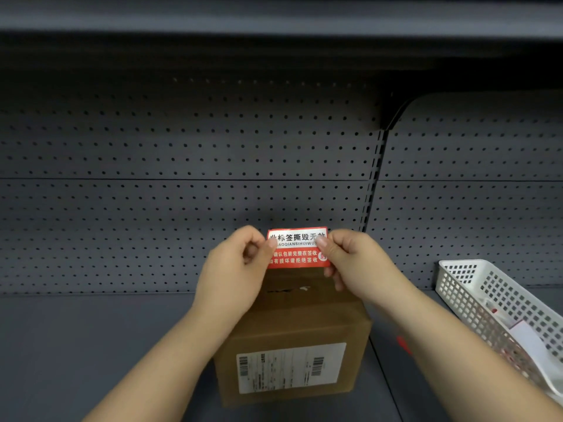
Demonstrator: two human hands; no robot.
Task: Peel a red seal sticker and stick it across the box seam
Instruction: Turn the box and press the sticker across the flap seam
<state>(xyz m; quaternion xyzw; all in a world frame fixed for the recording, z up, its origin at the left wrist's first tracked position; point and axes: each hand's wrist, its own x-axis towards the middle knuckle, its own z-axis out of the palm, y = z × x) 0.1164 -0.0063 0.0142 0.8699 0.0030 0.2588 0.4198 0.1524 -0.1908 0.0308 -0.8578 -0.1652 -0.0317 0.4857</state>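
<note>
Dark pegboard backs a grey shelf (91,345) where a brown cardboard box (292,324) stands below the fingers, a white mesh basket (502,303) off to their right. Left hand (234,275) and right hand (356,266) each pinch a side edge of the red seal sticker (297,249), held upright between the fingers above the box top. Thin, floppy and likely tacky, it should handle best by its edges, kept taut.

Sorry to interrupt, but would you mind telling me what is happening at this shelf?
A person holds a red seal sticker up by its two ends, left hand and right hand pinching it above a cardboard box on the shelf. The sticker is not on the box yet. A white basket sits to the right.
</note>
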